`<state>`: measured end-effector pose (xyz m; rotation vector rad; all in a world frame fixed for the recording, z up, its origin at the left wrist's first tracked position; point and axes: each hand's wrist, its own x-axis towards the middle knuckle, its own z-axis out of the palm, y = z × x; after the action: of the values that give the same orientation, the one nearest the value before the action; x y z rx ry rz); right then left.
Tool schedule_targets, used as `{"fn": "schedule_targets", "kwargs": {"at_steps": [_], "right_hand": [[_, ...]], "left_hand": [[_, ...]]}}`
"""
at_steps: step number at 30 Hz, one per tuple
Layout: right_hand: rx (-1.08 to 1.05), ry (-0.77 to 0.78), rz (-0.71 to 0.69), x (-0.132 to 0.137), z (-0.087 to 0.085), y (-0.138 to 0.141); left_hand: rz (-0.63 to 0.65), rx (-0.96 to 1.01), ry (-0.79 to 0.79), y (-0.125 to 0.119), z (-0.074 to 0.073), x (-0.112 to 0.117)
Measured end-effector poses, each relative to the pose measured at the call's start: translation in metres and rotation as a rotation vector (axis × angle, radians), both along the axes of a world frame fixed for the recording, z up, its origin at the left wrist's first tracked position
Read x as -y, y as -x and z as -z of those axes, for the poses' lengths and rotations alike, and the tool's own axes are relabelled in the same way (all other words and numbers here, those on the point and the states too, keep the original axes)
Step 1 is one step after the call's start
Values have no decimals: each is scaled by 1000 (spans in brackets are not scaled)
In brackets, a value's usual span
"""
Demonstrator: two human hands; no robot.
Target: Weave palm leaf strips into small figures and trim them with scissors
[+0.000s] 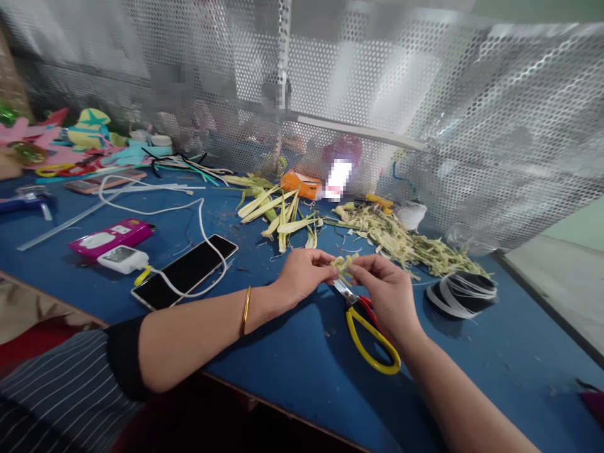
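Note:
My left hand (304, 275) and my right hand (387, 290) meet over the blue table, fingertips close together. Both pinch a small folded piece of pale yellow-green husk (343, 264). Scissors (375, 343) with one yellow and one red handle lie below it, partly behind my right hand. Behind my left hand is a loose bunch of husk strips (283, 214). A heap of shredded, dry-looking husk (401, 236) lies beyond my right hand. To its right stands a black spool wound with white string (461, 294).
At left, a black phone (186, 274) lies under a white cable (202, 217), beside a white charger (123, 258) and a magenta box (113, 238). An orange packet (302, 184) and a lit screen (338, 179) stand before the perforated silver sheet (358, 75). Colourful craft pieces (89, 132) crowd the back left.

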<state>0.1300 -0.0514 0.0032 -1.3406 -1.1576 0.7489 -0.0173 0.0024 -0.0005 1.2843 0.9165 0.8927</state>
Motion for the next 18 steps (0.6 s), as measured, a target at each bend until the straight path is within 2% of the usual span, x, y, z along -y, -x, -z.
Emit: {"fn": "schedule_targets", "kwargs": {"at_steps": [4, 10, 18], "right_hand": [[137, 38, -29, 1, -1, -1], [268, 99, -11, 2, 3, -4], [202, 124, 10, 1, 2, -2]], "left_hand": [[-2, -64, -106, 2, 5, -1], [13, -150, -168, 2, 12, -3], [28, -254, -221, 2, 12, 0]]}}
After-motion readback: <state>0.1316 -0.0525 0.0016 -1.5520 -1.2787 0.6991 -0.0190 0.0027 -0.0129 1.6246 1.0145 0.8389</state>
